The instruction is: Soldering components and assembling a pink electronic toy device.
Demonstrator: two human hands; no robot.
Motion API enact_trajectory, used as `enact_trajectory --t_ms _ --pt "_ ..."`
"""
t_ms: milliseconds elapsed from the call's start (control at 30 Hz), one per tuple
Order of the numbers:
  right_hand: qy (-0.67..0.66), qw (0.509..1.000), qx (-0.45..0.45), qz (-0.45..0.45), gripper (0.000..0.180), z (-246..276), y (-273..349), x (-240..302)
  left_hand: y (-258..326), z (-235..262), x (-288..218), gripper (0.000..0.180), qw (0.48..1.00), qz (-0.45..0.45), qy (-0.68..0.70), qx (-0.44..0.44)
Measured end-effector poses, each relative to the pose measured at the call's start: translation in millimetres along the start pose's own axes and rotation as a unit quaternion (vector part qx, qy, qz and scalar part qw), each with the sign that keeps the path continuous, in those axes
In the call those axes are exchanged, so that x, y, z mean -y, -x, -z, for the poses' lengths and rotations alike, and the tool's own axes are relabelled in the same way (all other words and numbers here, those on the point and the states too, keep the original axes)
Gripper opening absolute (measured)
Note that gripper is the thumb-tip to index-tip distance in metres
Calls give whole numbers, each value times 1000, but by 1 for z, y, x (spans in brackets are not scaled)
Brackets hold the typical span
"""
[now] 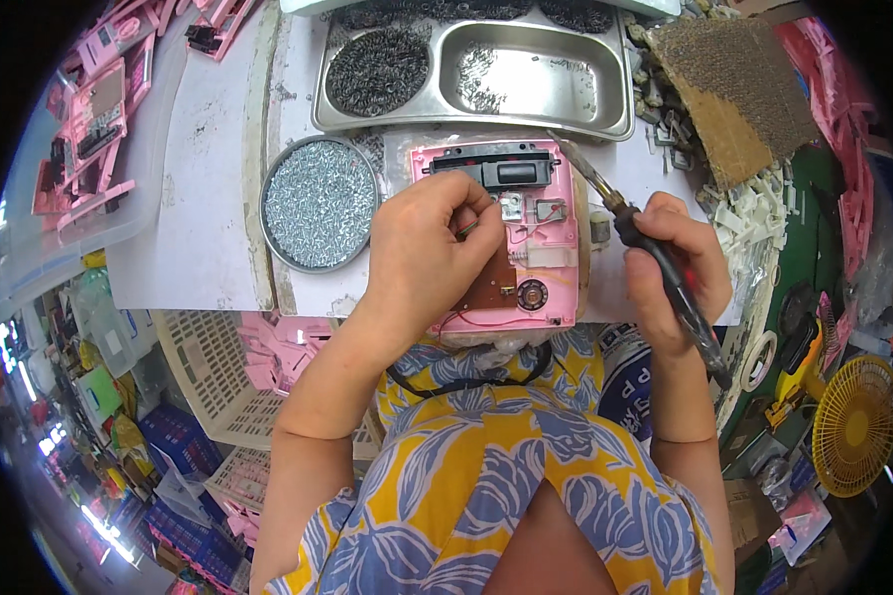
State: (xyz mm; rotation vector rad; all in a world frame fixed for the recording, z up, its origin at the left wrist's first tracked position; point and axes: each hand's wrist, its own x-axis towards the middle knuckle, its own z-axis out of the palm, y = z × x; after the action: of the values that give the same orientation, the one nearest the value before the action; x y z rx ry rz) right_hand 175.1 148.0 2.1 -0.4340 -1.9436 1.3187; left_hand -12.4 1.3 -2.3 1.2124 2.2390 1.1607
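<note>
A pink plastic housing lies open in front of me, with a black part along its far side. Inside it are a brown board, thin wires and a round black part. My left hand is over the housing's left half, thumb and fingertips pinched together; what they hold is mostly hidden, with only a greenish bit showing. To the right, my right hand grips a soldering iron by its black handle. The iron's metal tip points up and left, above the housing's far right corner.
A round dish of small silver screws stands left of the housing. Behind is a steel tray with dark springs in its compartments. Cardboard and white plastic parts lie at right; a yellow fan stands lower right. Pink parts fill a crate.
</note>
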Motion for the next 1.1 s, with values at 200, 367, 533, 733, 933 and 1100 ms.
enact_trajectory --t_ms 200,367,533,733,933,1100 --pt "49 987 95 123 27 6 -5 -6 -1 -3 5 10 1000 -21 2 -20" --pt "63 982 130 122 26 2 -5 -3 0 -4 6 9 999 -29 9 -26" --pt "65 981 131 128 25 -1 -5 -5 2 -5 8 8 998 -43 30 -32" --pt "65 981 128 128 24 -4 -5 -5 0 -6 5 10 999 -31 20 -38" --pt "64 980 128 136 24 -7 -8 -7 1 -6 5 10 999 -29 26 -38" --pt "71 979 128 140 26 -9 -8 -8 1 -5 5 10 999 -23 17 -35"
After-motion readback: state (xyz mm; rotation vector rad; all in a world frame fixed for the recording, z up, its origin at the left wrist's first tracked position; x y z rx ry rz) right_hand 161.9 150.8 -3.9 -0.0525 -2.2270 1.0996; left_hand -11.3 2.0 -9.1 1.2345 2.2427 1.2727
